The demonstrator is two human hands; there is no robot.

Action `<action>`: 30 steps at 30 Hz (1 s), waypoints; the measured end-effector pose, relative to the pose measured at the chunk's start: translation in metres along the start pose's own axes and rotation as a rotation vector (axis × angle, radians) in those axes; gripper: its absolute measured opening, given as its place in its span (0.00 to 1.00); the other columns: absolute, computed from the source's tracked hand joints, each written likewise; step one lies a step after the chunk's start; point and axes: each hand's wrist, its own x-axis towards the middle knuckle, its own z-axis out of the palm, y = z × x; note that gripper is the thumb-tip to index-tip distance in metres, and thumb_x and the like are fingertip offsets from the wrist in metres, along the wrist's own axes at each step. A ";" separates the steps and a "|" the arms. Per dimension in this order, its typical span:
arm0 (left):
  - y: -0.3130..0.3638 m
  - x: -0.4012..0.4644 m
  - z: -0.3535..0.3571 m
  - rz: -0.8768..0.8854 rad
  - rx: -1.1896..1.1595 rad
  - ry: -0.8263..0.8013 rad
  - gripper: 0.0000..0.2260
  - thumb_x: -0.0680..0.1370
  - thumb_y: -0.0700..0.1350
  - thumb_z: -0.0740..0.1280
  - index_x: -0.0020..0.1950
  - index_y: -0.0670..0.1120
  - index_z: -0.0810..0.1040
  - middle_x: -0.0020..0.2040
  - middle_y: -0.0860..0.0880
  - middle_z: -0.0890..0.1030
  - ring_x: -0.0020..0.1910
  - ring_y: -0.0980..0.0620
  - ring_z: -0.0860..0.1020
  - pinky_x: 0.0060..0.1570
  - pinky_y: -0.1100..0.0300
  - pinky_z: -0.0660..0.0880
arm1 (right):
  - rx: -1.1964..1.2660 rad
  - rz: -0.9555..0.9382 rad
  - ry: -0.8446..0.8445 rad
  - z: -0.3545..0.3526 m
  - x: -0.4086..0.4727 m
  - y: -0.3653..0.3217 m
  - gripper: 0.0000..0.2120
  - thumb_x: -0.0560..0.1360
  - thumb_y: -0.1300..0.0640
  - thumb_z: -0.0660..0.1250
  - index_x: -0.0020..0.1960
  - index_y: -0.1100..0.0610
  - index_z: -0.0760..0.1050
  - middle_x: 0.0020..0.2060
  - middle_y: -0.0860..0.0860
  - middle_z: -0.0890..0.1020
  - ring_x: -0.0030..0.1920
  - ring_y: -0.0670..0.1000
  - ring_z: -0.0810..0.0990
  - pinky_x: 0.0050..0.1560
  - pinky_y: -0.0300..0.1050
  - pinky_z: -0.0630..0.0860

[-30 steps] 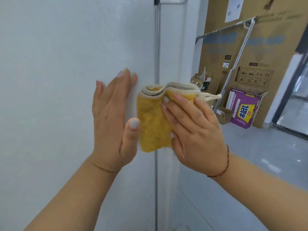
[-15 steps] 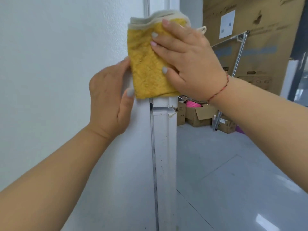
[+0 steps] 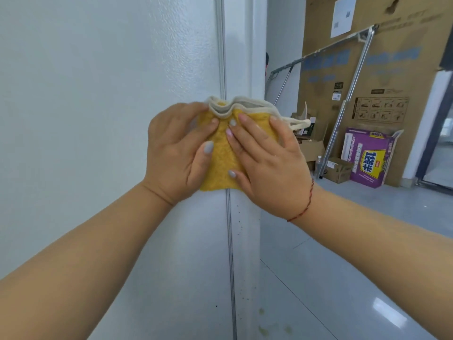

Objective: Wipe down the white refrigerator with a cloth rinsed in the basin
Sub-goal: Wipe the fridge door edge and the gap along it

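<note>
The white refrigerator (image 3: 98, 119) fills the left half of the view, its side panel facing me and its front corner edge running down the middle. A folded yellow cloth (image 3: 220, 165) with a cream border is pressed over that corner edge at chest height. My left hand (image 3: 176, 153) lies on the cloth's left part, thumb across its front. My right hand (image 3: 267, 163) covers the cloth's right part with fingers spread, a red string around the wrist. The basin is out of sight.
Dark specks dot the lower corner strip (image 3: 245, 241) of the refrigerator. To the right lies shiny grey floor (image 3: 343, 278). Against the far wall stand a large cardboard sheet (image 3: 392, 57), a leaning metal rack (image 3: 353, 77), a purple box (image 3: 367, 160) and small cartons (image 3: 338, 168).
The cloth rose up the refrigerator's corner edge, then came back down. My left hand moved from the bare panel onto the cloth, so both hands now press it.
</note>
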 end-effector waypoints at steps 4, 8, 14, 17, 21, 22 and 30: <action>0.006 -0.020 0.000 0.116 0.076 -0.066 0.22 0.81 0.49 0.54 0.54 0.36 0.83 0.63 0.37 0.78 0.64 0.38 0.74 0.61 0.38 0.70 | -0.100 0.002 -0.039 0.006 -0.017 -0.014 0.29 0.79 0.43 0.55 0.72 0.62 0.66 0.71 0.56 0.70 0.74 0.55 0.62 0.73 0.60 0.53; 0.016 -0.050 -0.001 0.230 0.135 -0.207 0.23 0.81 0.49 0.52 0.56 0.36 0.83 0.66 0.41 0.76 0.69 0.42 0.72 0.72 0.45 0.60 | -0.098 -0.034 -0.066 0.017 -0.053 -0.032 0.30 0.79 0.44 0.57 0.73 0.63 0.65 0.72 0.56 0.68 0.75 0.54 0.59 0.74 0.60 0.50; 0.043 -0.114 0.000 0.260 0.162 -0.348 0.23 0.79 0.48 0.53 0.57 0.37 0.83 0.66 0.42 0.77 0.70 0.45 0.71 0.73 0.45 0.60 | -0.006 -0.069 -0.103 0.030 -0.114 -0.072 0.28 0.79 0.46 0.58 0.72 0.64 0.66 0.73 0.56 0.65 0.74 0.54 0.61 0.74 0.59 0.54; 0.057 -0.146 0.000 0.270 0.136 -0.418 0.21 0.79 0.47 0.55 0.56 0.37 0.83 0.65 0.42 0.78 0.70 0.45 0.71 0.72 0.44 0.62 | 0.040 -0.107 -0.158 0.034 -0.147 -0.091 0.30 0.77 0.45 0.61 0.72 0.64 0.65 0.73 0.56 0.63 0.75 0.54 0.60 0.74 0.59 0.54; 0.075 -0.189 -0.005 0.316 0.118 -0.587 0.21 0.77 0.47 0.56 0.58 0.38 0.83 0.65 0.43 0.79 0.71 0.46 0.70 0.75 0.46 0.58 | 0.087 -0.205 -0.286 0.030 -0.189 -0.111 0.32 0.76 0.45 0.59 0.73 0.64 0.60 0.73 0.56 0.63 0.74 0.53 0.60 0.74 0.58 0.52; 0.079 -0.198 -0.006 0.327 0.118 -0.635 0.21 0.77 0.47 0.56 0.58 0.38 0.83 0.65 0.43 0.79 0.71 0.47 0.69 0.75 0.46 0.56 | 0.090 -0.230 -0.330 0.029 -0.197 -0.114 0.33 0.76 0.44 0.59 0.73 0.64 0.59 0.73 0.55 0.64 0.74 0.53 0.60 0.74 0.57 0.51; 0.078 -0.188 -0.017 0.275 0.237 -0.669 0.22 0.78 0.48 0.55 0.65 0.38 0.79 0.70 0.43 0.73 0.73 0.48 0.66 0.76 0.44 0.53 | 0.170 -0.254 -0.325 0.016 -0.165 -0.083 0.29 0.75 0.47 0.58 0.72 0.60 0.65 0.74 0.52 0.63 0.75 0.51 0.59 0.74 0.55 0.51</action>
